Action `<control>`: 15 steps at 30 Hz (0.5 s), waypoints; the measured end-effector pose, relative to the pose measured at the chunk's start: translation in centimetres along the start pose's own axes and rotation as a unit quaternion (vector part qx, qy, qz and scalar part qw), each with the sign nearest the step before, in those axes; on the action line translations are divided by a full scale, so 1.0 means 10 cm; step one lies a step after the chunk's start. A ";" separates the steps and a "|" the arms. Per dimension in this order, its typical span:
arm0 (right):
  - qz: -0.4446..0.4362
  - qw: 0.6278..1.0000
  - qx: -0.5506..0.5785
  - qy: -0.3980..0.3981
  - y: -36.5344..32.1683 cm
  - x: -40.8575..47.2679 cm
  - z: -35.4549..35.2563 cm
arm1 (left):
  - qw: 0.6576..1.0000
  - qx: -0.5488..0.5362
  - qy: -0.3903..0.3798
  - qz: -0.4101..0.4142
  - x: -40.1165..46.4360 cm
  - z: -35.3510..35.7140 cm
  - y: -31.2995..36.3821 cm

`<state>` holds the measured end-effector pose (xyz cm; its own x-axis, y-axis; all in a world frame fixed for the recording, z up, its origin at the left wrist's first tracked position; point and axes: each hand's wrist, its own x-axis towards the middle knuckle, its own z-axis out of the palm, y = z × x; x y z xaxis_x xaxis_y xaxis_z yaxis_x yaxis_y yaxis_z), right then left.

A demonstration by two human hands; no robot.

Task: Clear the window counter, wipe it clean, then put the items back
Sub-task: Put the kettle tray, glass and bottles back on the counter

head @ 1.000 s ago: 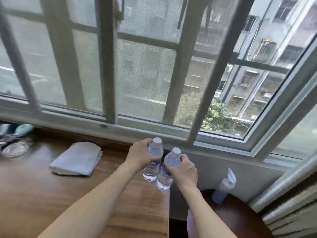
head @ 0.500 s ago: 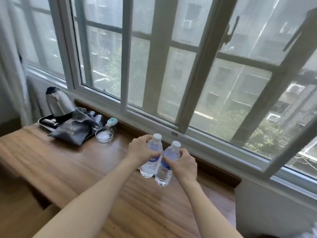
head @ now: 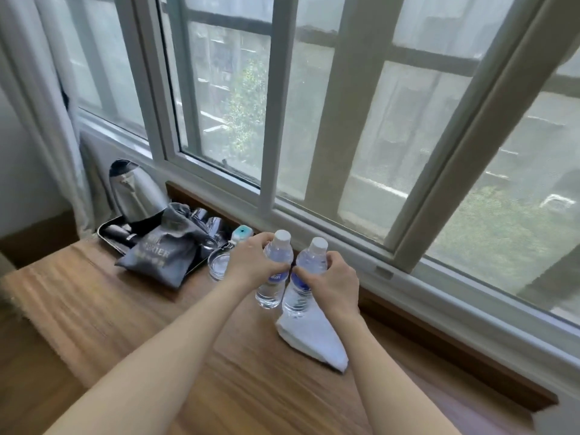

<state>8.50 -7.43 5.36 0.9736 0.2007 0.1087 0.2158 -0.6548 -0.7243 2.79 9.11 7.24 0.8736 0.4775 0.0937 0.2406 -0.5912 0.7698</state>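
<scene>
Both hands are clamped on water bottles, held side by side above the middle of the wooden counter (head: 131, 315). Left hand (head: 251, 266) wraps its fingers round the left bottle (head: 274, 274) at the shoulder and label, and right hand (head: 334, 285) curls round the right bottle (head: 306, 279) in the same way. Each bottle is clear with a white cap and a blue label, stands roughly upright, and the two nearly touch at the labels; whether their bases rest on the counter cannot be told. Just beneath and to the near right of the right bottle lies a folded white cloth (head: 314, 337), flat on the wood. Left of the left hand, a small round glass dish (head: 218, 265) sits on the counter, with a small white and teal item (head: 241, 233) just beyond it by the window. Farther left, a dark tray (head: 108, 235) carries a steel kettle (head: 135, 196) with a black lid, some glasses (head: 208, 222) and a grey drawstring bag (head: 163, 252) that droops over its near edge. Along the far side runs the white window frame (head: 314, 227), and a pale curtain (head: 53, 120) hangs at the far left.
</scene>
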 end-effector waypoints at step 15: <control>0.075 0.997 -0.010 0.018 -0.08 0.91 0.83 | 0.998 0.015 -0.057 0.003 1.28 0.11 -0.50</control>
<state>16.52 0.96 1.30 0.9969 0.0741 0.0246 0.0691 -0.6904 -0.7201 13.27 17.47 3.93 0.9174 0.3973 0.0240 0.2465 -0.6143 0.7496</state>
